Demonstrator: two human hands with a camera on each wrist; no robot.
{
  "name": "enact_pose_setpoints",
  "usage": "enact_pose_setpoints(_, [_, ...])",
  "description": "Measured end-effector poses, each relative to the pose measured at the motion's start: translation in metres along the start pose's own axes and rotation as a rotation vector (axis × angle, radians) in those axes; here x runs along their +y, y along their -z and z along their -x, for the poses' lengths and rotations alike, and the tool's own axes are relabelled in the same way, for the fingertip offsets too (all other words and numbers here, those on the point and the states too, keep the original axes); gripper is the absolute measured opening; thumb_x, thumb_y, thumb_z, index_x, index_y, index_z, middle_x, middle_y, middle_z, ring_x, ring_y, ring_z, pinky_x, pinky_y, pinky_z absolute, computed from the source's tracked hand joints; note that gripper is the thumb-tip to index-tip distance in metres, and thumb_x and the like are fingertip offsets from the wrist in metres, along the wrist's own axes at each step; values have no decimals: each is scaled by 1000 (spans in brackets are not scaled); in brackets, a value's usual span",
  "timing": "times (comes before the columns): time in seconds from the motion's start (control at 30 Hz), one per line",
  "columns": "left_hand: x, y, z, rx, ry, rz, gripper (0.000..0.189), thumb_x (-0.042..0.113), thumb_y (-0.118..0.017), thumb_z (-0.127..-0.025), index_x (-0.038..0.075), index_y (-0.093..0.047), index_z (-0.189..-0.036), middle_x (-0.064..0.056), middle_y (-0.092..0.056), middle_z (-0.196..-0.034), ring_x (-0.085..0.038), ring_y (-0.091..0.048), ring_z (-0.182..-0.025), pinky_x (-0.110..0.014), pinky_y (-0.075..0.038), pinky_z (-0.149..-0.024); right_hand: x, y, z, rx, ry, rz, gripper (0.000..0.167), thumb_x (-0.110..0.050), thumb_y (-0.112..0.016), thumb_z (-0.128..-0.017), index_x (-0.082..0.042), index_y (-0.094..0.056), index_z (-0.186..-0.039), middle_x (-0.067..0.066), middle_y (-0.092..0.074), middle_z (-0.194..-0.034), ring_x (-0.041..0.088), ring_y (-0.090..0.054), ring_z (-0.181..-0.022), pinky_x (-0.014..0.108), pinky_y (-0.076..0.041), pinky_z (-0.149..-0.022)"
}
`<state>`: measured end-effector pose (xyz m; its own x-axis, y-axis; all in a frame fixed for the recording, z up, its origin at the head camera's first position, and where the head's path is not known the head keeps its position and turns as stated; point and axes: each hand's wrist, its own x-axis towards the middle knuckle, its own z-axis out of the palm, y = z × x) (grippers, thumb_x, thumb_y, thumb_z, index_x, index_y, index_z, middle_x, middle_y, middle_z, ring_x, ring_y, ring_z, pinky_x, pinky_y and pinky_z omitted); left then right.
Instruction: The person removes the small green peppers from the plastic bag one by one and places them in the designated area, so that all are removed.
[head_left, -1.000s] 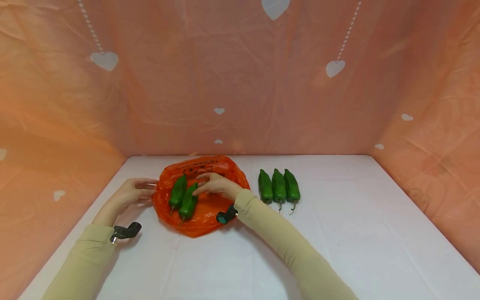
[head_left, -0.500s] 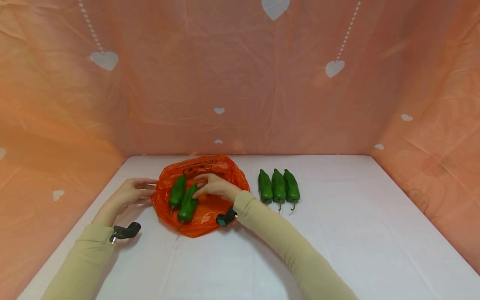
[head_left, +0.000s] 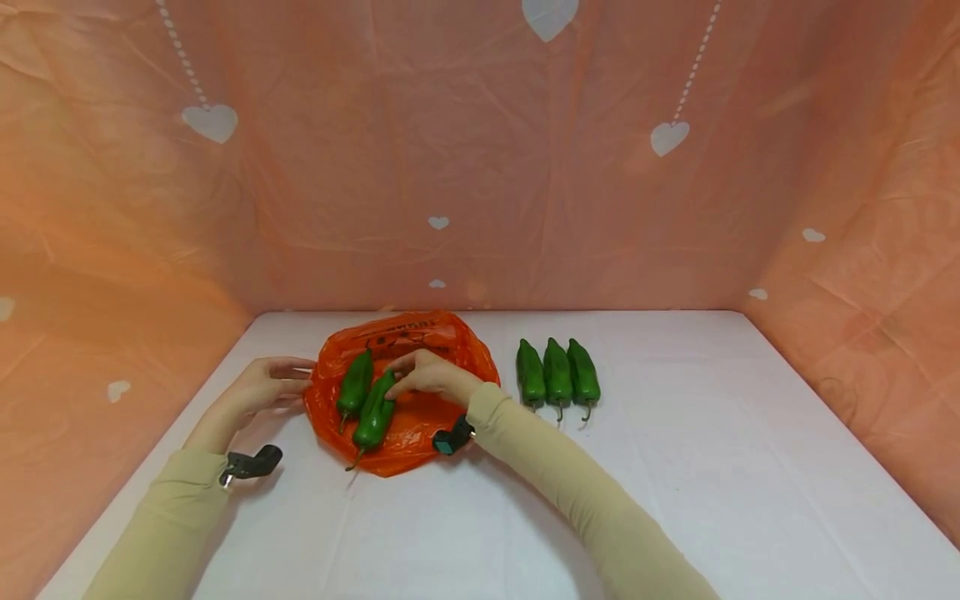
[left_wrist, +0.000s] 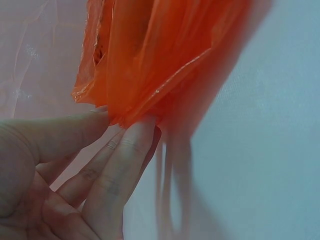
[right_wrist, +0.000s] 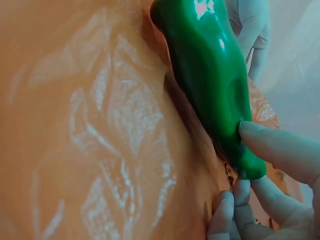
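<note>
An orange plastic bag (head_left: 468,350) lies spread on the white table, its mouth facing up. My left hand (head_left: 258,387) pinches the bag's left edge; the left wrist view shows thumb and fingers (left_wrist: 137,145) meeting on the gathered plastic. Over the bag, my right hand (head_left: 431,373) holds a green pepper (head_left: 375,417) by its tip, with the stem pointing toward me. In the right wrist view the thumb (right_wrist: 280,147) presses one side of this pepper and fingers are at its end. A second green pepper (head_left: 355,383) lies in the bag, left of the held one.
Three more green peppers (head_left: 557,375) lie side by side on the table (head_left: 712,467), right of the bag, stems toward me. An orange cloth (head_left: 480,167) with white hearts stands behind the table and along both sides.
The held pepper's stem end has swung toward me and slightly left. My right fingers have shifted a little at its tip. The left hand stays at the bag's edge.
</note>
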<state>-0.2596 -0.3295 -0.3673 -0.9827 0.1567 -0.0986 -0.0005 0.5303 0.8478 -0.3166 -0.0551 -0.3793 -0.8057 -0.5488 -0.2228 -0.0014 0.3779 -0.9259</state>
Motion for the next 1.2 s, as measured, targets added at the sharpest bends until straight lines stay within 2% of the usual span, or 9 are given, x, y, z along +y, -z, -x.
enact_pose_setpoints(0.2, [2,0,-1,-1,5,-6,46,12,-55,-96,-11,-44,-135,-30,-55,-124,-27,-65,-98,-37,-54,-84,2,2,0,-21,19,7,37,-6,-77,-79,-6,-69,-115,0,-61,-101,14,-50,-85,22,-46,-69])
enact_pose_setpoints(0.4, [0,0,-1,2,21,22,46,8,-57,-95,-11,-44,-134,-28,-58,-121,-24,-65,-97,-36,-55,-82,6,2,-1,-34,44,13,33,-5,-77,-79,-6,-69,-111,-2,-62,-103,12,-51,-86,21,-45,-68])
enact_pose_setpoints(0.77, [-1,-1,0,5,7,10,46,10,-57,-95,-12,-45,-133,-29,-57,-121,-26,-65,-96,-35,-55,-81,7,3,0,-75,39,-56,38,-4,-76,-80,-4,-65,-117,3,-65,-100,13,-60,-86,24,-52,-74])
enact_pose_setpoints(1.03, [0,0,5,7,2,17,46,10,-58,-95,-12,-44,-134,-29,-57,-121,-26,-65,-96,-36,-55,-81,10,7,0,-120,80,-178,37,3,-71,-83,1,-62,-119,8,-65,-93,14,-63,-77,30,-55,-77])
enact_pose_setpoints(1.2, [-1,2,5,14,-9,10,46,10,-57,-95,-13,-44,-133,-31,-56,-122,-26,-65,-96,-35,-55,-80,7,11,3,-165,87,-268,42,8,-65,-86,6,-54,-126,10,-61,-94,19,-64,-80,39,-56,-80])
